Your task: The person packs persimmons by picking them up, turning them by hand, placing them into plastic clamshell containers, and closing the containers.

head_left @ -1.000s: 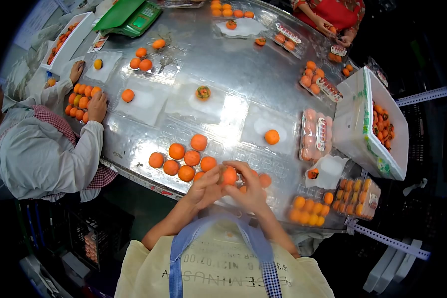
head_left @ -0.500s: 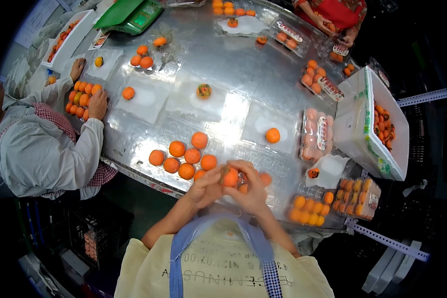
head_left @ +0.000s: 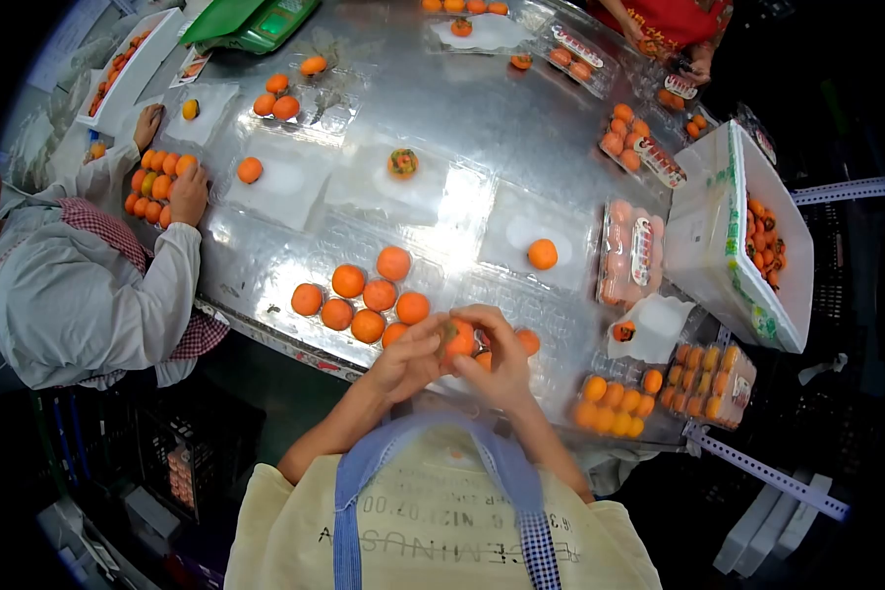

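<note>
Between my hands is an orange persimmon [head_left: 459, 341], its green leafy top turned toward the left. My left hand [head_left: 405, 364] wraps its fingers around the persimmon's left side. From the right, the curved fingers and thumb of my right hand [head_left: 502, 356] close on the same fruit. Just beyond my left hand, several loose persimmons [head_left: 380, 294] sit in a clear plastic tray. Another persimmon [head_left: 527, 342] shows beside my right fingers, and more lie partly hidden below them. A single persimmon [head_left: 542, 254] rests on a white sheet farther up.
Left, a co-worker's hand [head_left: 189, 194] touches a packed tray of persimmons [head_left: 153, 186]. A white foam box [head_left: 703, 211] of small fruit stands right, near filled clear packs [head_left: 627, 254]. A green scale [head_left: 256, 24] sits at the far left; a person in red [head_left: 664, 22] works across the metal table [head_left: 413, 79].
The persimmon in my hands has turned slightly and stays at nearly the same spot. The view has shifted a little. The co-worker's hand on the left stays by its tray.
</note>
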Demonstrator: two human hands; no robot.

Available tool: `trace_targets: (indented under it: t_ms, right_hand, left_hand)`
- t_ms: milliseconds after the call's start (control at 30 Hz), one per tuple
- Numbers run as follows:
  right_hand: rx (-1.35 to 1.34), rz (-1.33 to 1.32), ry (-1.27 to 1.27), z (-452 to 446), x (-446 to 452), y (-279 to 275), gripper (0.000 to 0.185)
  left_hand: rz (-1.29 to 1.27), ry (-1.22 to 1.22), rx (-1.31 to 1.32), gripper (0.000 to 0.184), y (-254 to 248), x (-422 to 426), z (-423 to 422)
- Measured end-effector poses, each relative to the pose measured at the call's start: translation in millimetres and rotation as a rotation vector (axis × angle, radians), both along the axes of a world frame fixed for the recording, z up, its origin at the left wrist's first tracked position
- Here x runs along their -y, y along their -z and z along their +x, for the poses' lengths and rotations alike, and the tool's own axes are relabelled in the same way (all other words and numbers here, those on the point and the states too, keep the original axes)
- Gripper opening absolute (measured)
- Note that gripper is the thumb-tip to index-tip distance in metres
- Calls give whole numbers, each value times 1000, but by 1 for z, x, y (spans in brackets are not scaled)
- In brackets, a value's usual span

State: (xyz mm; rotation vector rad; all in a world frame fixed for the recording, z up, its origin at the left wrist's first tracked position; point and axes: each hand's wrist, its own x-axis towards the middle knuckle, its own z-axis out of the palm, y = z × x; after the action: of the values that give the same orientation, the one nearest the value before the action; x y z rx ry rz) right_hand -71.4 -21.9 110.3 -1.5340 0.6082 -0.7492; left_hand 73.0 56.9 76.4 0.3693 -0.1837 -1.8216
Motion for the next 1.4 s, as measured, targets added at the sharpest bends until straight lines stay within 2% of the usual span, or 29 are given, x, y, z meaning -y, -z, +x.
trace_targets:
  t_ms: [233, 400, 600, 800, 933, 1200, 1300, 1400]
  right_hand:
    - [5, 73, -27, -3, -1, 1, 53]
    - [138, 295, -71, -4, 3, -7, 53]
    - [78, 325, -67, -2, 1, -9, 50]
    - [67, 372, -92, -3, 2, -13, 53]
    - [203, 394, -124, -3, 5, -6, 53]
    - [168, 436, -159, -7, 7, -9, 53]
    - [168, 469, -148, -6, 6, -10, 53]
    - [206, 463, -142, -7, 7, -5, 53]
  left_hand:
    - [32, -53, 5, 52, -5, 0, -3]
    - [-101, 16, -210, 54, 11, 1, 2]
    - [-23, 12, -76, 55, 2, -1, 1]
    - [-56, 15, -43, 55, -1, -2, 5]
    - [-88, -9, 119, 55, -9, -2, 8]
    - [-163, -53, 461, 57, -16, -3, 13]
    - [-116, -166, 715, 53, -31, -1, 3]
    - [-155, -225, 839, 47, -34, -1, 1]
